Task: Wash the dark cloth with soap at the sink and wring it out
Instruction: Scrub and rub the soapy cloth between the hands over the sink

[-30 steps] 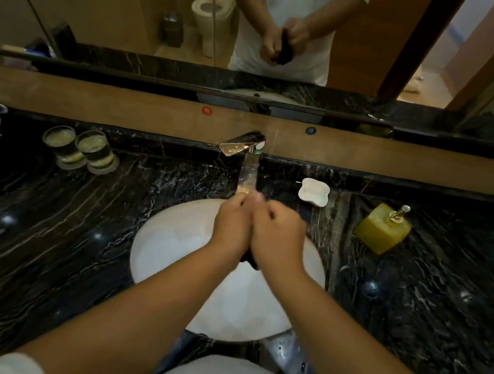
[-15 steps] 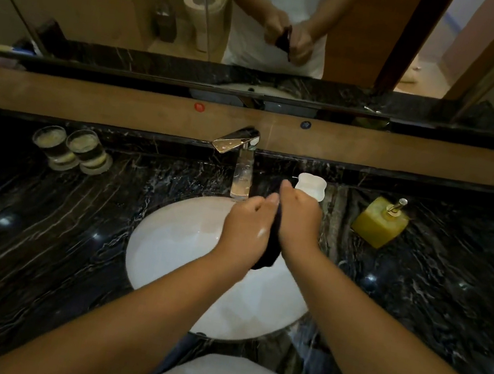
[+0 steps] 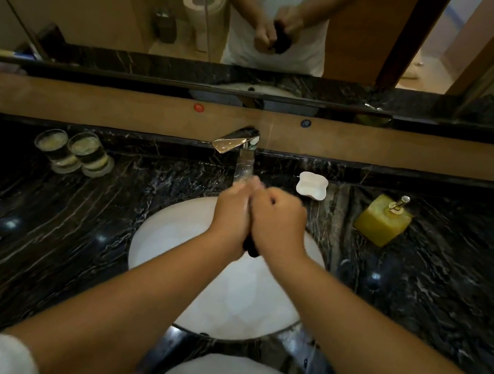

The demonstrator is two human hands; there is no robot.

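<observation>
Both of my hands are clenched together over the white sink basin, pressed side by side. My left hand and my right hand squeeze the dark cloth between them. Only a small dark end of the cloth shows, hanging below my wrists. Most of it is hidden inside my fists. The chrome tap stands just beyond my knuckles. A white soap dish lies to the right of the tap.
A yellow soap dispenser sits on the black marble counter at the right. Two glasses stand at the back left. A mirror runs along the wall above a wooden ledge. Packets lie at the far left edge.
My right hand has drawn back from near the soap dish, and both fists have closed tight against each other again. Less of the cloth shows than half a second ago.
</observation>
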